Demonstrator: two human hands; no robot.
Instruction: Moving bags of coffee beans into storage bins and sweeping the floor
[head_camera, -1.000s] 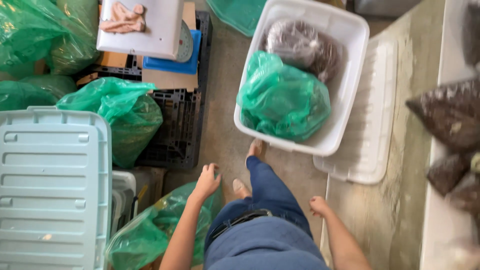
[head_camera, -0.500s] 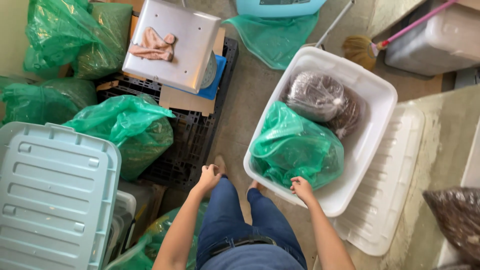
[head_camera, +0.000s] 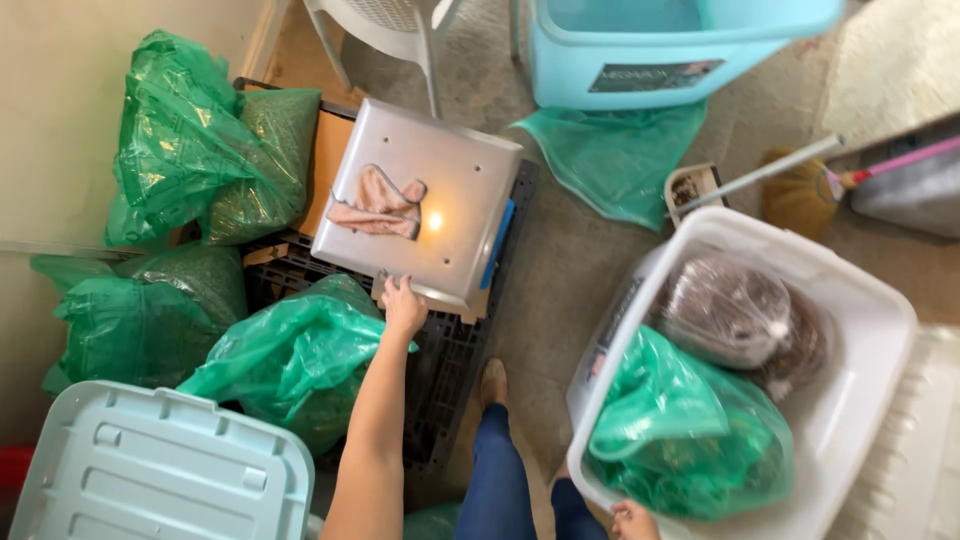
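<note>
My left hand (head_camera: 403, 305) reaches forward and touches the near edge of a shiny metal scale platform (head_camera: 420, 200), which carries a crumpled pink cloth (head_camera: 378, 203). Whether the fingers grip the edge is unclear. My right hand (head_camera: 635, 520) is at the bottom of the view, on the near rim of a white plastic tub (head_camera: 880, 330). Inside the tub lie a green plastic bag (head_camera: 685, 430) and a clear bag of dark brown material (head_camera: 740, 315).
Green bags (head_camera: 195, 150) of grain crowd the left wall, another green bag (head_camera: 290, 355) lies on a black pallet (head_camera: 455, 370). A pale blue lid (head_camera: 160, 470) is bottom left, a blue bin (head_camera: 660, 40) at top, a broom (head_camera: 800, 175) at right.
The view has swung forward and left. My left hand has stretched out to the scale's edge, and my right hand has slid down to the tub's near rim.
</note>
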